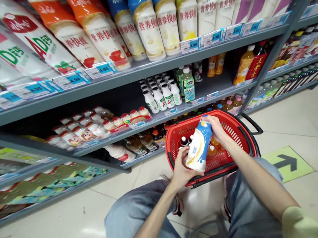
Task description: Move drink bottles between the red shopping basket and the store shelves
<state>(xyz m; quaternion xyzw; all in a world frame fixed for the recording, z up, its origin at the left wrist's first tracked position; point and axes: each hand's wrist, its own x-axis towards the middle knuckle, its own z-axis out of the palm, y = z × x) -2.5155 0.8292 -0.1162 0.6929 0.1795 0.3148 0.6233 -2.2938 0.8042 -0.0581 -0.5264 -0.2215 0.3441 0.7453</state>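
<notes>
A white and blue drink bottle point(199, 145) is held tilted between both my hands, above a red shopping basket point(173, 132). The fingers of my left hand point(183, 170) wrap round its lower end. At the upper end, near the blue cap, my right hand point(216, 127) grips it. Inside the basket lie bottles with dark caps point(184, 142) and orange drink bottles point(212, 150), partly hidden by the held bottle and my right arm.
Shelves with tall milk-drink bottles point(148, 28) run along the front. Below stand small white bottles point(168, 96) and a green bottle point(188, 85). The basket's black handle point(254, 124) sticks out to the right. A green arrow sign point(289, 163) marks the floor.
</notes>
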